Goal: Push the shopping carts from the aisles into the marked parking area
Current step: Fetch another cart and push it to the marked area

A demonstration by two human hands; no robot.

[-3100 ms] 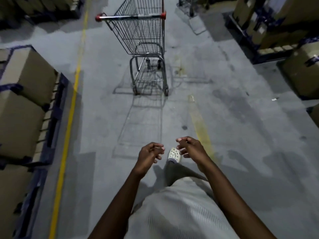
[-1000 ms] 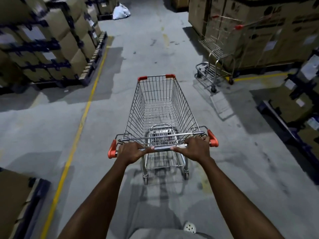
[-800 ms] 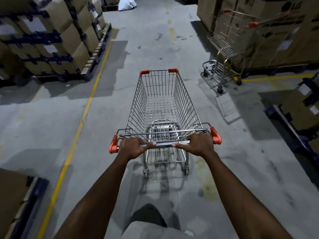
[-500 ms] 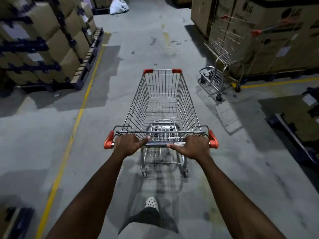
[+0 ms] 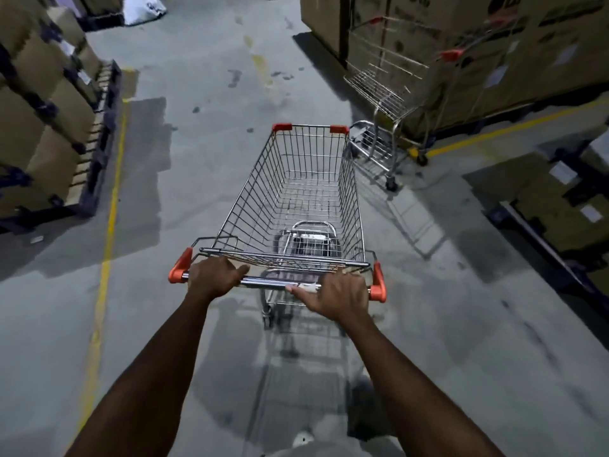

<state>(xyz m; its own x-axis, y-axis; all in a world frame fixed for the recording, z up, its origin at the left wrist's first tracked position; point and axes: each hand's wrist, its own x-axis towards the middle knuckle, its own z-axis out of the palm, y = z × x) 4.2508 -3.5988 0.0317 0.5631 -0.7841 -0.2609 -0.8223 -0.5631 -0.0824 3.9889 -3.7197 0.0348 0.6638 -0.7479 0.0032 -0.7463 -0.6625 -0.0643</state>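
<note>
Both grips are clamped on the handle bar (image 5: 263, 281) of the shopping cart (image 5: 296, 192). The left grip (image 5: 214, 275) is curled over it near the left orange end cap, and the right grip (image 5: 336, 298) is wrapped round it near the right cap, thumb lying along the bar.

The cart stands on the concrete floor (image 5: 197, 159) straight ahead of the person. Its long axis runs from the handle at 6 o'clock to its nose at 12 o'clock, leaning faintly toward 1.

A second cart (image 5: 384, 94) stands at about 1 to 2 o'clock from that nose, just beside its front right corner, against the stacked boxes (image 5: 576, 61). A yellow floor line (image 5: 494, 131) runs away from it toward 3 o'clock.

That line probably marks the parking area, so the target lies to the right of the cart's present heading. The right grip is on the nearer side. The turn probably calls for the left grip to drive forward while the right holds back as the pivot. The risk is the nose clipping the parked cart.
</note>
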